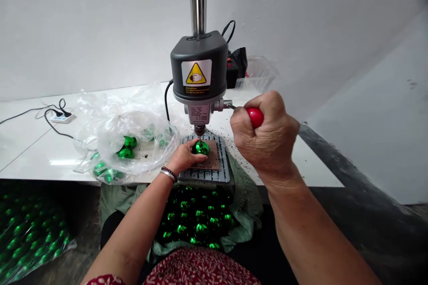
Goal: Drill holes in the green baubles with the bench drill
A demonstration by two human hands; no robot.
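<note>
A dark grey drill press (199,69) stands in front of me on the white table. My left hand (183,156) grips a shiny green ball (201,148) between thumb and fingers, directly under the drill bit (199,137). The ball rests on a brown board (213,160) over the slotted grey base (224,173). I cannot tell whether the bit has entered the ball. My right hand (267,138) is wrapped round the red-knobbed lever (256,117) at the machine's right side.
A clear plastic bag (123,116) with several green balls (126,153) lies left on the table (67,171). More balls (200,227) fill a green cloth sack at my lap. Another bagful (30,231) is lower left. A power strip (63,118) and plastic basket (261,73) are farther back.
</note>
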